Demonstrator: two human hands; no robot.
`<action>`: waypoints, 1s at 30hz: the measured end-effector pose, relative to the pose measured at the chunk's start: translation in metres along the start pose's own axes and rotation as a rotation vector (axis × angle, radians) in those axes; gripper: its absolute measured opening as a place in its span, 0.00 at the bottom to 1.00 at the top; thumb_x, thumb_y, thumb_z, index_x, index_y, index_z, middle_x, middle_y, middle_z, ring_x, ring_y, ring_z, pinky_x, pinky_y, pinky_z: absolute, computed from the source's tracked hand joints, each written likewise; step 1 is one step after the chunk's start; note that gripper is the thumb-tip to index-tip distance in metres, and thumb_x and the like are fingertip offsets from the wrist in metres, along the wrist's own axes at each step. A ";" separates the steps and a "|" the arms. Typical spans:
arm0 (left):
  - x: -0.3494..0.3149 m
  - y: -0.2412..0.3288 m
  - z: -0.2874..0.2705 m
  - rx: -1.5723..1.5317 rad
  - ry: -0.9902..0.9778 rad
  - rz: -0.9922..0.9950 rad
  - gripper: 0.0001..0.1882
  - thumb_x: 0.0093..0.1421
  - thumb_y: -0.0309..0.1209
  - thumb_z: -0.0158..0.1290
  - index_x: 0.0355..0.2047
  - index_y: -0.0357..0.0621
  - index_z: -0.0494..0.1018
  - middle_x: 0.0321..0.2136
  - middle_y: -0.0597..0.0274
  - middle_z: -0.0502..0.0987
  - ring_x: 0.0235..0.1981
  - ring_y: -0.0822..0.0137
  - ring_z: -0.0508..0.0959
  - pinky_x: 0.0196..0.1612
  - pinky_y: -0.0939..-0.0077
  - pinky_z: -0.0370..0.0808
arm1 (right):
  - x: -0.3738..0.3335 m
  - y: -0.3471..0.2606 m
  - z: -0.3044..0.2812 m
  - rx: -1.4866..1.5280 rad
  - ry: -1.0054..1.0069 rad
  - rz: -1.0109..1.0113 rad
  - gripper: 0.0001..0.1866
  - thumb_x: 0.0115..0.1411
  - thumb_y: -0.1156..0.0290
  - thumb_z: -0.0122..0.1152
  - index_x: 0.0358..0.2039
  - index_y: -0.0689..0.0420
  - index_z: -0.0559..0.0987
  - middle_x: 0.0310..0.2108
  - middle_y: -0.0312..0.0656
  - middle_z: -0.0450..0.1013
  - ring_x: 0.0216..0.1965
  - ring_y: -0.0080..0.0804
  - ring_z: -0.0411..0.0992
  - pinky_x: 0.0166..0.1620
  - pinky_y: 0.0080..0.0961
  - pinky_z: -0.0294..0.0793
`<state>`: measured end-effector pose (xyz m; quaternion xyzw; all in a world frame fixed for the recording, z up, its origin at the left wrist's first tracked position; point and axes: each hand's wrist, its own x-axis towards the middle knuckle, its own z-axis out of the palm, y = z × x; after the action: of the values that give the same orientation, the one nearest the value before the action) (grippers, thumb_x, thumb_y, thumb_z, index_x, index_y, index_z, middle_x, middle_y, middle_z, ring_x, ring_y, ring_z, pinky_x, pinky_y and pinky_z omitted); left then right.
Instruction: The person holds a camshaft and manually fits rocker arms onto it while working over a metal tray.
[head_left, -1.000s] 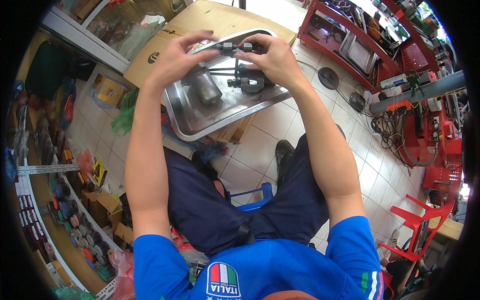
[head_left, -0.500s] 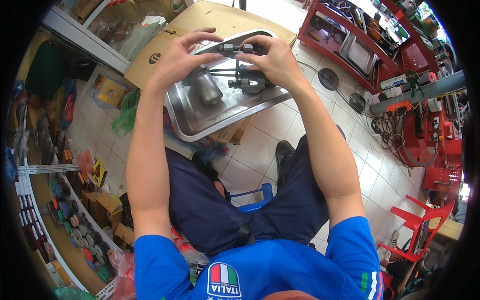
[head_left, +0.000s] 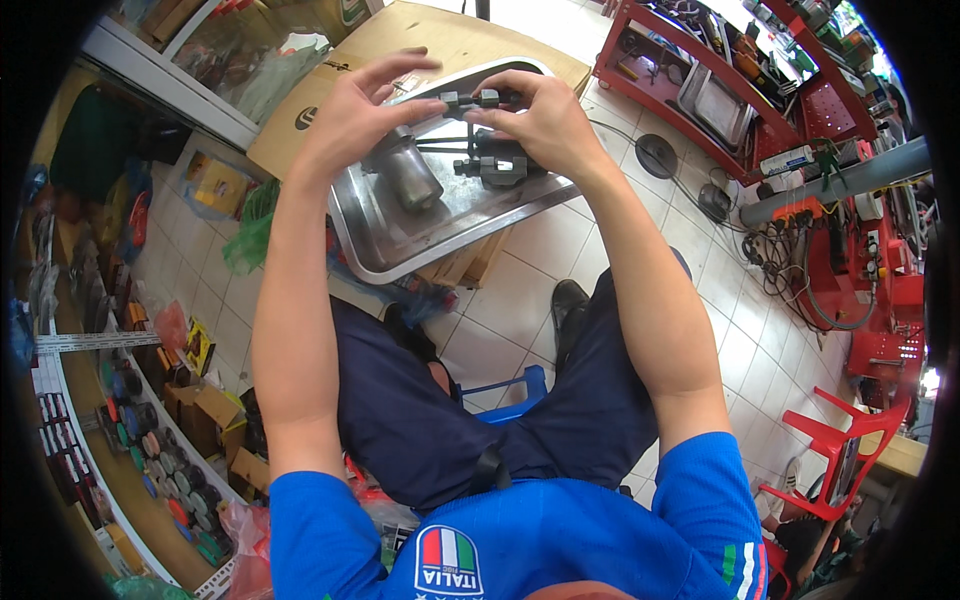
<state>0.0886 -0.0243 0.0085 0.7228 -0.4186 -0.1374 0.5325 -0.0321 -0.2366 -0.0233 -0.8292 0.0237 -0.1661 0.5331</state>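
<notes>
Over a shallow steel tray (head_left: 462, 222), my right hand (head_left: 548, 118) pinches a dark metal threaded fitting with hex sections (head_left: 472, 100) between thumb and fingers. My left hand (head_left: 365, 108) is at the fitting's left end, its thumb tip close to or touching it and its fingers raised and spread. In the tray below my left hand lies a grey metal cylinder (head_left: 410, 178). A second dark block-like fitting (head_left: 497, 170) sits under my right hand, with thin dark rods (head_left: 445, 145) running between the parts. My right palm hides part of the tray's contents.
A cardboard box (head_left: 440, 30) supports the tray. At the far right stands a red tool cart (head_left: 640, 90); cables lie on the tiled floor beside a grey pipe (head_left: 790, 208). Shelves with small round items (head_left: 165, 460) line the left. A red chair (head_left: 835, 450) is at the right.
The fingers of my left hand have lifted and opened away from the fitting. My right hand keeps its grip, and the fitting has shifted slightly left.
</notes>
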 end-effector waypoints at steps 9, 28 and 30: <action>-0.002 0.014 0.016 0.183 0.023 -0.156 0.19 0.58 0.34 0.67 0.48 0.40 0.83 0.41 0.61 0.84 0.43 0.72 0.81 0.50 0.77 0.75 | 0.000 -0.009 -0.012 0.000 -0.017 0.034 0.25 0.55 0.62 0.76 0.49 0.64 0.82 0.41 0.46 0.81 0.44 0.32 0.81 0.42 0.26 0.82; 0.001 0.011 0.022 0.047 0.012 -0.153 0.18 0.59 0.30 0.67 0.49 0.38 0.82 0.41 0.61 0.84 0.45 0.70 0.82 0.49 0.78 0.77 | -0.005 -0.010 -0.037 0.087 -0.062 -0.070 0.18 0.65 0.64 0.66 0.45 0.68 0.79 0.41 0.47 0.78 0.43 0.31 0.79 0.39 0.26 0.88; 0.002 0.010 0.023 0.033 0.018 -0.135 0.18 0.57 0.32 0.68 0.47 0.38 0.82 0.39 0.62 0.84 0.42 0.71 0.82 0.47 0.77 0.77 | -0.002 0.000 -0.040 0.031 -0.139 -0.089 0.20 0.65 0.64 0.66 0.46 0.70 0.77 0.42 0.50 0.78 0.43 0.32 0.79 0.39 0.25 0.88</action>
<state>0.0709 -0.0417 0.0089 0.7593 -0.3663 -0.1593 0.5137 -0.0460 -0.2713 -0.0087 -0.8306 -0.0529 -0.1322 0.5384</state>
